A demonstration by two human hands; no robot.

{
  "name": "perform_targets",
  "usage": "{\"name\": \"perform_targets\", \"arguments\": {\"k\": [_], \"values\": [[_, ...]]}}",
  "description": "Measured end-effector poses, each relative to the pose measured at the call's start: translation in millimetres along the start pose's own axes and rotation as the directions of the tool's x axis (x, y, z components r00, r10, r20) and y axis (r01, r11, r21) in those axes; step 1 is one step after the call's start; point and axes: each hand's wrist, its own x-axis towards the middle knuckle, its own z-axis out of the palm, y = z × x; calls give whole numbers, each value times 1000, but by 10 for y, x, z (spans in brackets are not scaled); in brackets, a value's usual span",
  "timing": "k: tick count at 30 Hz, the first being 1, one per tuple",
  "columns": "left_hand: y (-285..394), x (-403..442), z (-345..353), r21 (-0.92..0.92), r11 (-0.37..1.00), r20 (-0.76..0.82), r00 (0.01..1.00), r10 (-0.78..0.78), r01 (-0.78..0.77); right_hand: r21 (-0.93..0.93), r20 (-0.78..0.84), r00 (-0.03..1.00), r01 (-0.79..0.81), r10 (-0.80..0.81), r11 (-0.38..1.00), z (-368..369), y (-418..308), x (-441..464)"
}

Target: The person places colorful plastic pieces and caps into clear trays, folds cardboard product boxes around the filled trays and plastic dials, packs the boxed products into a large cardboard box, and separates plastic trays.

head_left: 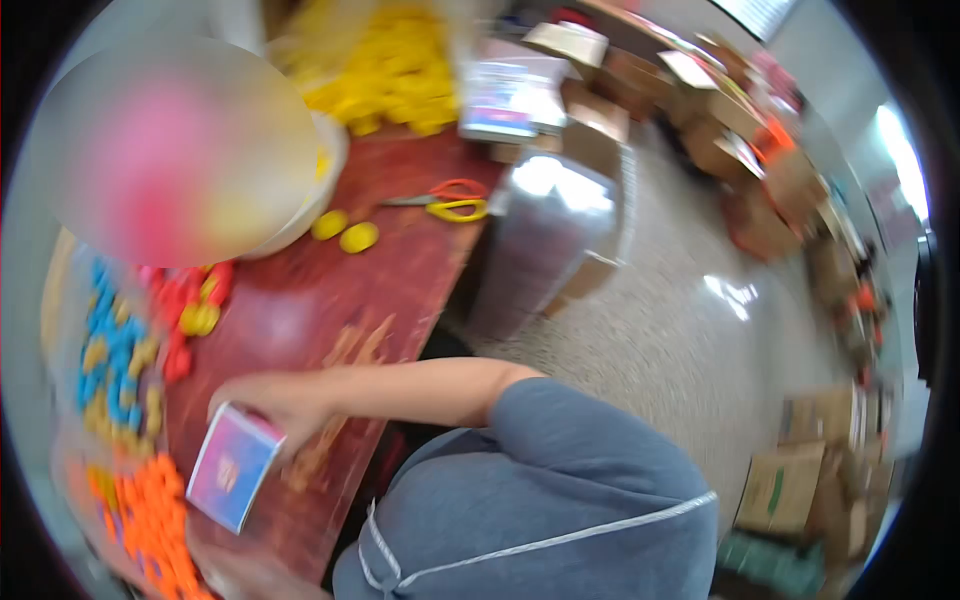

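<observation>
My right hand (pixel 282 405) is closed around the edge of a small pink and blue box (pixel 234 468) with a white rim, held over the red-brown table (pixel 290 330). My left hand (pixel 245 570) is a smeared shape at the bottom of the head view, below the box, and its fingers cannot be made out. Left of the hands lie piles of small orange pieces (pixel 155 515), blue pieces (pixel 115 350) and red pieces (pixel 180 295).
Scissors (pixel 455 200) and two yellow discs (pixel 358 237) lie farther along the table, beside a pale round tub (pixel 325 180) behind a blurred patch. Yellow pieces (pixel 395 75) are heaped beyond. A plastic-wrapped stack (pixel 545 235) stands at the table's edge; cardboard boxes (pixel 785 485) line the floor.
</observation>
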Motion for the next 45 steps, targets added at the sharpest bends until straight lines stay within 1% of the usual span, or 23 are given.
{"name": "perform_targets", "arguments": {"k": [1, 2, 3, 4, 6, 8, 10, 11, 12, 13, 14, 16, 18, 21, 27, 29, 33, 36, 38, 39, 42, 44, 45], "values": [[56, -34, 25, -273, 919, 79, 959, -272, 283, -116, 25, 998, 54, -52, 992, -66, -210, 43], [176, -106, 284, -280, 888, -213, 878, -428, 365, -206, 112, 984, 159, -138, 966, -65, -324, 57], [154, -113, 209, -546, 618, 150, 792, -592, 565, -159, 142, 970, 221, -199, 962, 40, -335, 22], [-220, -122, -144, -596, 494, 356, 760, -544, 633, -239, 239, 947, 270, -213, 933, 103, -379, -48], [-408, -145, -320, -393, 622, 372, 736, -566, 677, -278, 355, 920, 275, -168, 921, 122, -343, -148], [-118, -302, -35, -429, 705, 300, 826, -478, 564, -533, 420, 898, 359, -129, 766, -5, -193, -163], [135, -396, 166, -372, 886, 161, 960, -231, 276, -513, 152, 988, 50, 33, 857, 58, -117, -148], [120, -418, 169, -362, 921, 110, 987, -114, 147, -385, 132, 979, -93, 154, 918, 68, -42, -152], [124, -429, 150, -360, 928, 94, 993, -69, 99, -22, 52, 946, -319, 320, 947, 180, -55, -117], [122, -445, 128, -356, 933, 79, 997, -24, 50, 341, 51, 860, -493, 508, 800, 282, -99, -105], [53, -451, 100, -360, 933, 63, 997, 48, -22, 351, 115, 860, -503, 497, 790, 361, -126, -96], [6, -530, 17, -139, 979, 35, 987, 157, -151, 689, 447, 669, -681, 594, 248, 528, -140, -83], [-117, -574, -63, -134, 966, 32, 973, 227, -221, 529, 423, 616, -763, 664, 370, 655, -65, -153], [-146, -739, -147, -67, 948, -38, 950, 309, -311, 586, 482, 686, -715, 544, 382, 754, 100, -250], [-97, -960, -569, -138, 939, -190, 939, 288, -315, 545, 611, 594, -795, 522, 267, 1148, -2, -128], [145, -1029, -904, -222, 908, -299, 911, 283, -355, 470, 502, 667, -745, 550, 474, 1327, -64, 16], [494, -1471, -2001, 45, 916, -737, 605, 301, -399, 240, 414, 730, -664, 543, 709, 1563, 35, 71], [647, -1888, -2835, 329, 928, -934, 204, 293, 174, -125, 414, 711, -574, 568, 809, 1525, 311, -85], [240, -2413, -3716, 530, 636, -837, 222, 501, 561, -184, 451, 699, -536, 555, 824, 1576, 332, -224], [144, -2562, -3899, 468, 634, -867, 181, 465, 616, -233, 485, 691, -488, 536, 841, 1616, 326, -292], [-397, -2991, -4509, 331, 316, -941, 290, 171, 889, -324, 552, 662, -390, 507, 862, 1754, 305, -397], [-619, -3034, -4645, 321, 170, -946, 323, 21, 931, -381, 583, 728, -149, 362, 912, 1833, 292, -408], [-706, -2970, -4620, 398, -58, -903, 380, -202, 916, -405, 602, 745, -23, 286, 914, 1862, 279, -408]]}}
